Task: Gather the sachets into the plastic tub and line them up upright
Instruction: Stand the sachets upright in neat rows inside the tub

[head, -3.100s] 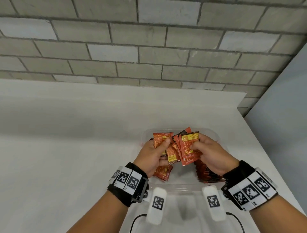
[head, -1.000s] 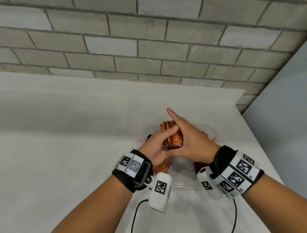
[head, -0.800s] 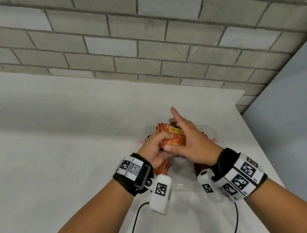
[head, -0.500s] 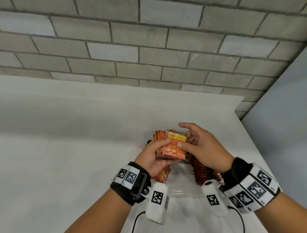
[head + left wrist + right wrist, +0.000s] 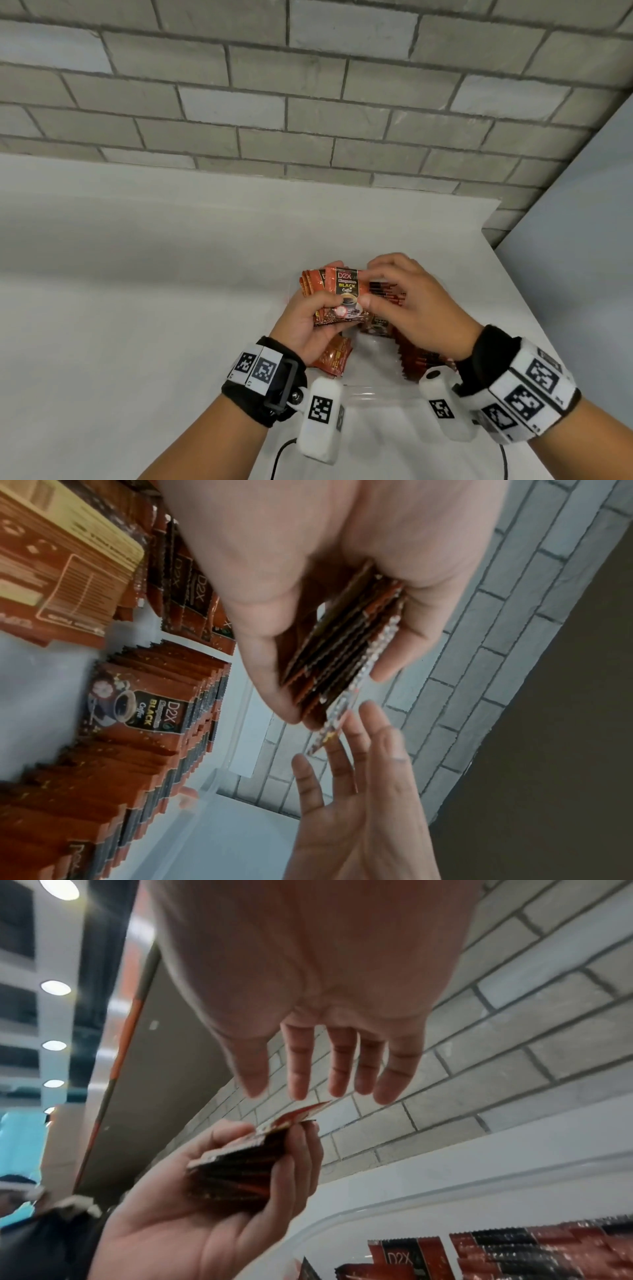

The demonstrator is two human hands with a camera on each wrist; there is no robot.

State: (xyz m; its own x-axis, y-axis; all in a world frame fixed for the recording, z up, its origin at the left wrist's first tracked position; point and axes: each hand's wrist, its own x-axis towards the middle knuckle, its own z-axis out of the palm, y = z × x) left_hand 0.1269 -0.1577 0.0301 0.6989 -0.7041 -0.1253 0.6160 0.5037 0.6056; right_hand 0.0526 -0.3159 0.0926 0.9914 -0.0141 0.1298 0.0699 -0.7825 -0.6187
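Over the clear plastic tub (image 5: 373, 394), my left hand (image 5: 329, 305) grips a stack of red-and-black coffee sachets (image 5: 344, 294), thumb on its printed front. My right hand (image 5: 371, 286) touches the stack's top and right edge with relaxed, nearly straight fingers. The left wrist view shows the stack (image 5: 342, 647) edge-on in my left hand (image 5: 337, 696), with my right hand (image 5: 359, 750) just beyond it. A row of upright sachets (image 5: 418, 363) fills the tub's right side. One loose sachet (image 5: 334, 358) lies on the left of the tub floor.
The tub stands on a white table (image 5: 137, 308) near its right edge, with a grey brick wall (image 5: 308, 102) behind and a grey panel (image 5: 582, 240) to the right. A black cable (image 5: 281, 455) runs along the near side.
The front of the stack now shows the black coffee print instead of the yellow-labelled back. My right hand has shifted from the stack's right side to its top edge. Both hands sit slightly lower.
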